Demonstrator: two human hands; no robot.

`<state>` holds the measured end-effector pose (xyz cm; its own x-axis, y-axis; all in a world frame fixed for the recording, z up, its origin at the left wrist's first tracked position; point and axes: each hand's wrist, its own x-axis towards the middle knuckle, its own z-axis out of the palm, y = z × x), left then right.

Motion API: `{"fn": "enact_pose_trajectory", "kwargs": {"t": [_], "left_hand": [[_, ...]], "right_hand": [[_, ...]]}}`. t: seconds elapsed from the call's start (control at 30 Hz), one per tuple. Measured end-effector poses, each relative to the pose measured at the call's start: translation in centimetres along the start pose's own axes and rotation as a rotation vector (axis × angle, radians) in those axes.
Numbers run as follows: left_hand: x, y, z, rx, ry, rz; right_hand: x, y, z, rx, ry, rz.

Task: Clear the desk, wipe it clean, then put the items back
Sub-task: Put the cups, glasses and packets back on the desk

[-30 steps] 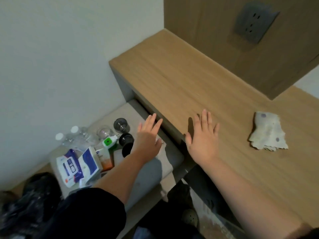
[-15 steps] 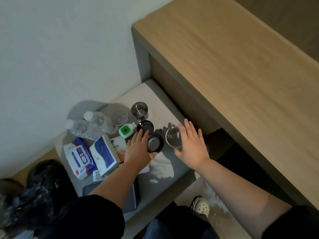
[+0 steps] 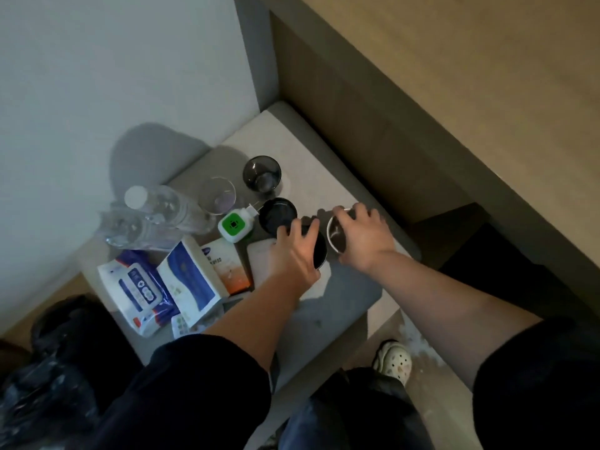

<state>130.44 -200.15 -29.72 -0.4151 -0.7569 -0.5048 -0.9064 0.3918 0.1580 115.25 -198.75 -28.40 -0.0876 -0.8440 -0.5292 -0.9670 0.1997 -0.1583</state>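
On the grey stool seat (image 3: 341, 306) beside the wooden desk (image 3: 487, 76) stand the removed items. My left hand (image 3: 293, 251) grips a dark cup (image 3: 320, 251) from above. My right hand (image 3: 363, 235) curls its fingers over the rim of a white-rimmed cup (image 3: 336, 235) next to it. Behind them are another dark cup (image 3: 278, 213), a smoked glass (image 3: 261, 173), a clear glass (image 3: 217, 194), a green-and-white plug-in device (image 3: 234, 225) and two plastic water bottles (image 3: 152, 209).
Wet-wipe packs (image 3: 138, 292), a blue-white box (image 3: 186, 280) and an orange-white box (image 3: 224, 264) lie at the seat's left. A white pad (image 3: 259, 254) lies under my left wrist. A black bag (image 3: 42, 384) is at lower left. My shoe (image 3: 394, 360) is on the floor.
The view swung down from the desk top to the stool. Both hands left the desk edge, reached the cups and closed their fingers round them.
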Motion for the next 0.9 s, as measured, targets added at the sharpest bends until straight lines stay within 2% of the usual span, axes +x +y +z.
{"fn": "enact_pose_trajectory", "kwargs": {"t": [0.23, 0.43, 0.53, 0.77, 0.9], "left_hand": [[-4.3, 1.6, -4.0, -0.070, -0.002, 0.013], [-11.3, 3.1, -11.2, 0.020, -0.003, 0.048], [-13.9, 4.5, -15.0, 0.017, 0.070, 0.108], [-17.4, 10.8, -21.8, 0.084, 0.134, 0.258], [-19.2, 16.8, -24.9, 0.111, 0.160, 0.333]], "right_hand": [[-6.4, -0.9, -2.7, 0.098, 0.054, 0.153], [-14.3, -1.1, -9.5, 0.168, 0.098, 0.228], [-17.6, -1.2, -13.1, 0.192, 0.146, 0.242], [-25.2, 0.9, -18.0, 0.249, 0.274, 0.309], [-30.4, 4.9, -20.8, 0.387, 0.352, 0.395]]}}
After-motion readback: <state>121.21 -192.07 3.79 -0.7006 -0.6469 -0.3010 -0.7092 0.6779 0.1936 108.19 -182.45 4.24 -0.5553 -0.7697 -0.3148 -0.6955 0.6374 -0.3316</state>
